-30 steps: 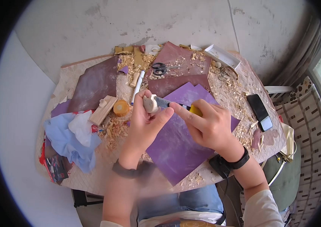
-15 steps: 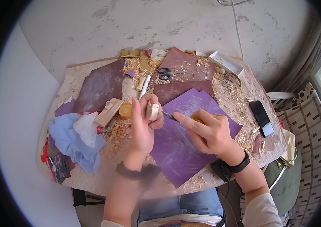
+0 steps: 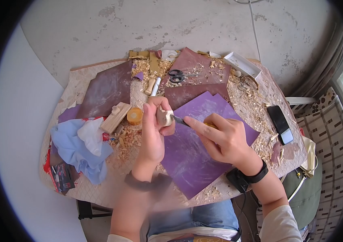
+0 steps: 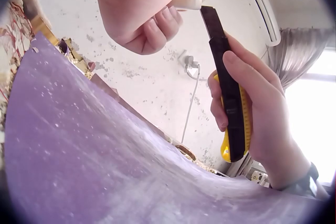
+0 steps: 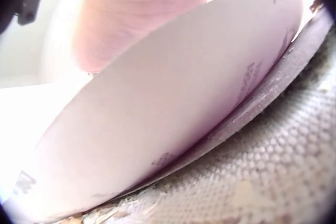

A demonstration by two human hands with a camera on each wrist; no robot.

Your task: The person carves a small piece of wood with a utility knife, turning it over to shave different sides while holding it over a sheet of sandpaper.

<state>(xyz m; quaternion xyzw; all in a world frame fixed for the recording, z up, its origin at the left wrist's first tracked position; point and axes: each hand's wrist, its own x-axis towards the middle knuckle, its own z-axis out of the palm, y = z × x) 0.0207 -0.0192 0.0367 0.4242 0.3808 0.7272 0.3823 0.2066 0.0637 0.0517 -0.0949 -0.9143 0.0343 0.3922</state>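
One cutter (image 4: 231,100) lengthwise, blade (image 4: 212,23) toward wood (image 3: 165,117)

We see a pale-backed sandpaper sheet (image 5: 152,92) arching across the view, grey lettering beginning "P3" near its upper right end. Above its edge shows part of the right hand (image 5: 147,19), its fingers out of sight. Beneath, a purplish sheet (image 5: 252,108) lies along a nubbly woven cloth (image 5: 247,166), with wood shavings (image 5: 113,213) at lower left.
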